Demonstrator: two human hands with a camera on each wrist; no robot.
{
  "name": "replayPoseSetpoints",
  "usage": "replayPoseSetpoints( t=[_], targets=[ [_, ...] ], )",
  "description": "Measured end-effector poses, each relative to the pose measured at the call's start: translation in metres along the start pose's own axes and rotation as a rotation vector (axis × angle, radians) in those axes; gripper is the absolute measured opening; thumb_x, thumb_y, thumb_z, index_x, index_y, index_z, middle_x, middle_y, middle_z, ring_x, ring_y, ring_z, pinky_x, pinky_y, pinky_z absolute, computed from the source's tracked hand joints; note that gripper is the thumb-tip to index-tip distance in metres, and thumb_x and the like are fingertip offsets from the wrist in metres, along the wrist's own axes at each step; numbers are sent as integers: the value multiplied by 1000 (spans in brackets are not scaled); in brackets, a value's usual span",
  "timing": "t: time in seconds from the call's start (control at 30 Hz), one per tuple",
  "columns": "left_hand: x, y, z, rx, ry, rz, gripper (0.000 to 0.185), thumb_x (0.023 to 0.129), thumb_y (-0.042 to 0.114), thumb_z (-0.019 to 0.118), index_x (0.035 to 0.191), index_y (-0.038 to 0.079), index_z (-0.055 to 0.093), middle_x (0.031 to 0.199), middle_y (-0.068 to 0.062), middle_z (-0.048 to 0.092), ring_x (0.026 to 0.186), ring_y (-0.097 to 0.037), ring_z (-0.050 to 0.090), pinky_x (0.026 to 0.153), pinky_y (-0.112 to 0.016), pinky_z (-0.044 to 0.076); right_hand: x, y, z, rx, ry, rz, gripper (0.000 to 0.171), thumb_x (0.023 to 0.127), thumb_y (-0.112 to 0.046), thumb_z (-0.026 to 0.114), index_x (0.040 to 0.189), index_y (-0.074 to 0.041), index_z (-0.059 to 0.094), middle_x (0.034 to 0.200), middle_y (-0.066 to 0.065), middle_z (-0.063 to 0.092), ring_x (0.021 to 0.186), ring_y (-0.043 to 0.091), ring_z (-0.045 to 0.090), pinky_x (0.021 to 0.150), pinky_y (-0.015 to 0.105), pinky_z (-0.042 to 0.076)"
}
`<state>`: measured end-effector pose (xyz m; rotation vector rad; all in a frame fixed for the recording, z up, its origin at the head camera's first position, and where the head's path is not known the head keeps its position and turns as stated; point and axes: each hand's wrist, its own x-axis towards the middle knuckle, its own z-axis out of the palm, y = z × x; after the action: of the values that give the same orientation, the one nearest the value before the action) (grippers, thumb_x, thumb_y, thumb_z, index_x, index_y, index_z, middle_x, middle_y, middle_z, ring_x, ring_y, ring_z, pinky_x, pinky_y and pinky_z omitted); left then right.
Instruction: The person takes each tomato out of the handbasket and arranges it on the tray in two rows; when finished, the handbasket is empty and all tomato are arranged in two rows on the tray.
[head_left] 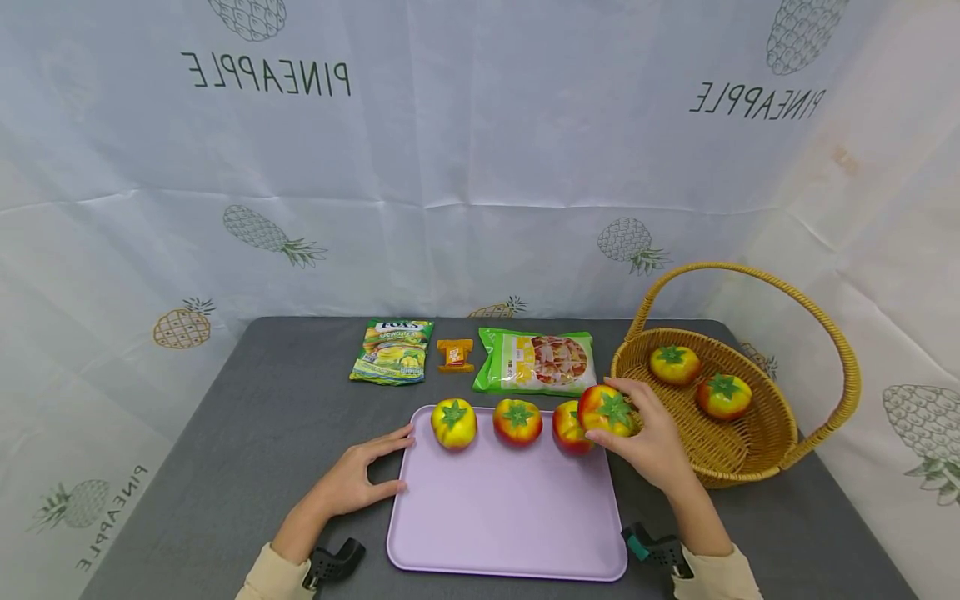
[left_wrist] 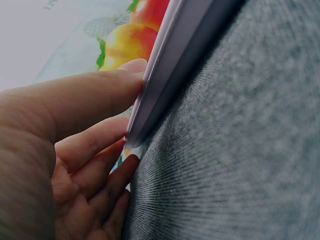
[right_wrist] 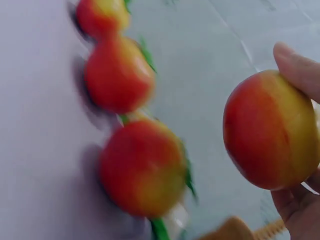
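Note:
My right hand [head_left: 654, 435] grips a red-and-yellow persimmon [head_left: 606, 410] with a green leafy top, above the tray's upper right corner. In the right wrist view, the held persimmon [right_wrist: 270, 130] sits between thumb and fingers, apart from the others. The lilac tray [head_left: 502, 508] carries a yellow persimmon [head_left: 453, 424], a redder persimmon [head_left: 517, 423] and a third persimmon [head_left: 570, 429] along its far edge; the held one partly hides the third. My left hand [head_left: 348, 479] rests at the tray's left rim, its thumb and fingers spread and touching the edge, as the left wrist view shows.
At right stands a wicker basket [head_left: 720, 462] with a tall handle and two persimmons [head_left: 674, 365] inside. Behind the tray lie a green snack bag [head_left: 392, 352], a small orange packet [head_left: 455, 355] and a green-and-white food bag [head_left: 536, 362]. A pineapple-print cloth [head_left: 450, 150] hangs behind the grey table [head_left: 285, 400].

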<state>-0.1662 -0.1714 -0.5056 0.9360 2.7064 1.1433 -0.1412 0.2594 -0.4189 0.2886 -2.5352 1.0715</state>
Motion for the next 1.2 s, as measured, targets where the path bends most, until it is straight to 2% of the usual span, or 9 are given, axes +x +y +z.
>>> replayPoseSetpoints(
  t=[0.17, 0.37, 0.53, 0.83, 1.07, 1.2],
  targets=[
    [0, -2, 1, 13, 11, 15, 57, 82, 38, 71, 134, 19, 56, 146, -1, 46, 131, -28, 46, 100, -51, 43, -4, -9, 23, 93, -86, -36, 71, 65, -23, 87, 128, -16, 55, 123, 1, 53, 103, 6, 48, 81, 26, 50],
    [1, -2, 1, 13, 14, 20, 57, 82, 37, 71, 134, 18, 56, 146, -1, 46, 131, -28, 46, 100, -51, 43, -6, -21, 46, 130, -169, -60, 75, 62, -25, 89, 128, -21, 54, 127, -3, 52, 109, 11, 50, 88, 36, 48],
    [0, -1, 1, 4, 19, 18, 58, 81, 37, 73, 133, 19, 56, 146, 0, 46, 132, -26, 46, 100, -50, 43, -6, -35, 61, 165, -225, -83, 75, 62, -24, 89, 129, -16, 55, 127, -1, 52, 110, 16, 50, 87, 38, 48],
    [0, -1, 0, -5, 13, -8, 58, 80, 40, 73, 133, 21, 56, 146, 5, 45, 132, -23, 45, 102, -49, 43, -5, -62, 91, 190, -337, -118, 74, 62, -26, 89, 127, -17, 55, 127, -2, 53, 114, 16, 51, 93, 42, 48],
    [0, -1, 0, -12, 4, -27, 58, 81, 42, 72, 134, 23, 56, 146, 5, 44, 133, -23, 45, 102, -49, 43, -10, -77, 112, 120, -469, -168, 72, 69, -38, 83, 130, -17, 52, 127, 0, 56, 115, 19, 52, 97, 44, 46],
    [0, -1, 0, -18, 5, -23, 59, 81, 42, 72, 134, 23, 56, 146, 5, 44, 133, -23, 45, 102, -50, 42, -11, -82, 122, 137, -553, -157, 71, 72, -39, 81, 133, -18, 51, 130, -1, 55, 119, 19, 50, 101, 47, 43]
  ],
)
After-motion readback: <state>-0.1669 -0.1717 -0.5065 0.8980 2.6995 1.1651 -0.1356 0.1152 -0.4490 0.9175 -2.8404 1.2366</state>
